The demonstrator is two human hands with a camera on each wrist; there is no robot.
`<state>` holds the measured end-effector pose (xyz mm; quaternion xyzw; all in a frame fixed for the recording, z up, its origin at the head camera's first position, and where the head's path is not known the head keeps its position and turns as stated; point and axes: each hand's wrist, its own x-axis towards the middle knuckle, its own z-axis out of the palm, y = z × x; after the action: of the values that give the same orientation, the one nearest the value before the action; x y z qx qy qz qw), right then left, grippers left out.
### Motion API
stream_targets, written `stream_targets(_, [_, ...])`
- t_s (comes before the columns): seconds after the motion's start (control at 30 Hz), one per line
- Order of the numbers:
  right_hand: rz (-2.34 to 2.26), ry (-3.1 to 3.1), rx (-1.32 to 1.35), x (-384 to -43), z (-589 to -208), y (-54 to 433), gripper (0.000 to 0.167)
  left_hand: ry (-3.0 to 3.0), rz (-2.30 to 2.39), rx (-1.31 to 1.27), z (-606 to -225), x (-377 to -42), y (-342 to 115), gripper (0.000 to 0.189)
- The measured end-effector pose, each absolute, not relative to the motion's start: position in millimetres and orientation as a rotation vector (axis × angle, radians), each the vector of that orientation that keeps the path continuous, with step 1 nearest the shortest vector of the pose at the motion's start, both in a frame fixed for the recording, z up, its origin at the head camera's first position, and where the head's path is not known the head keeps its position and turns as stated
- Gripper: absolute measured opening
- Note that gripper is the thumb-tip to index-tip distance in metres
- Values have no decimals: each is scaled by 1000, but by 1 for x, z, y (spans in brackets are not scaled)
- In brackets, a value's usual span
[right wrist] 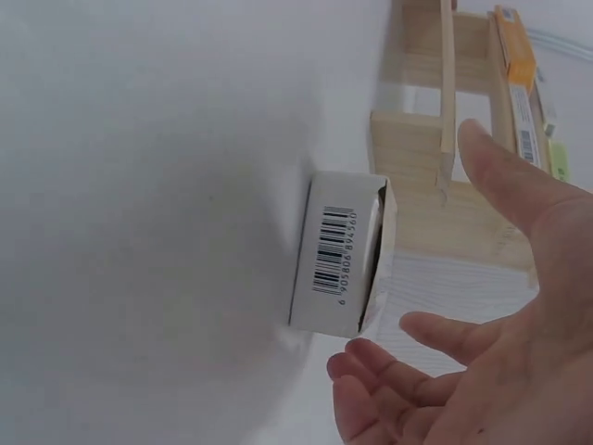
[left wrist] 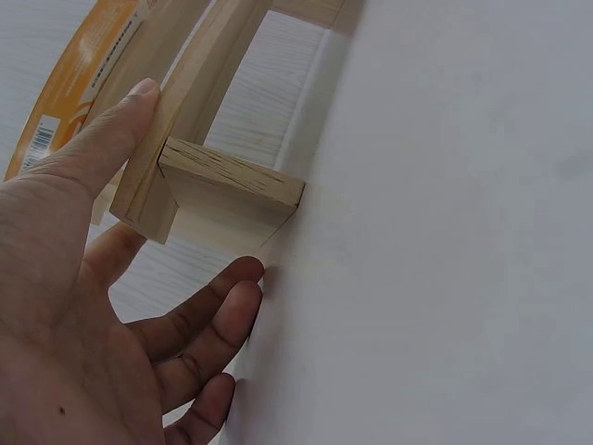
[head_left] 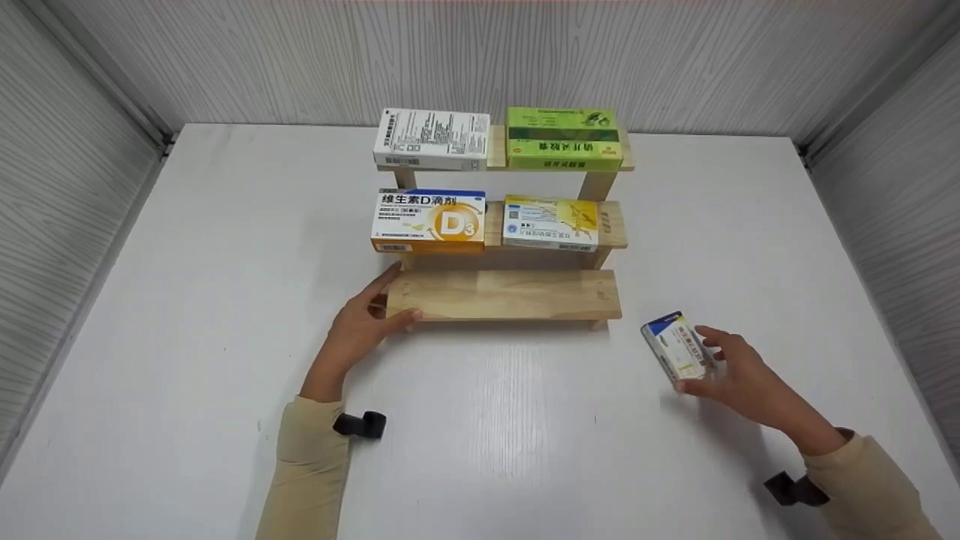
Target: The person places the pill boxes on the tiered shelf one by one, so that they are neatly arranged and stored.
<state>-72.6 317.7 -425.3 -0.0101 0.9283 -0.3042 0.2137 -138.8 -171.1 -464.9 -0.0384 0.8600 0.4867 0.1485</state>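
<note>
A three-step wooden display rack [head_left: 504, 294] stands on the white table, its lowest step bare. At that step's left end, my left hand [head_left: 360, 330] grips the board, with the thumb on the front edge and the index finger toward the back; the other fingers [left wrist: 208, 329] curl loosely below. Right of the rack lies a small white medicine box [head_left: 679, 349] with a blue and yellow corner. My right hand [head_left: 739, 379] is spread around its right side. In the right wrist view, thumb and fingers stand apart from the box's barcode end [right wrist: 335, 255].
The middle step bears an orange-and-white vitamin D box [head_left: 429, 221] and a white-yellow box [head_left: 551, 223]. On the top step are a white printed box [head_left: 433, 139] and a green box [head_left: 564, 139]. Pale panel walls [head_left: 480, 60] enclose the table.
</note>
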Motion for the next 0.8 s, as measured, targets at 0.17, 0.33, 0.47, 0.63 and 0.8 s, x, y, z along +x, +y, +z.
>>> stream_targets(0.17, [-768,2583,-32,-70,-432,315,107,2473,1406,-106,-466,-139,-172,89])
stream_targets(0.33, [-720,2593,4,-71,-436,316,107,2473,1398,-108,-466,-138,-172,89])
stream_targets(0.47, [-679,2604,31,-73,-438,318,101,2472,1398,-115,-466,-138,-171,89])
stream_targets(0.63, [-688,2639,23,-74,-438,320,90,2468,1418,-109,-466,-139,-171,88])
stream_targets(0.8, [-807,2713,-43,-74,-428,322,72,2471,1403,-120,-466,-139,-172,89])
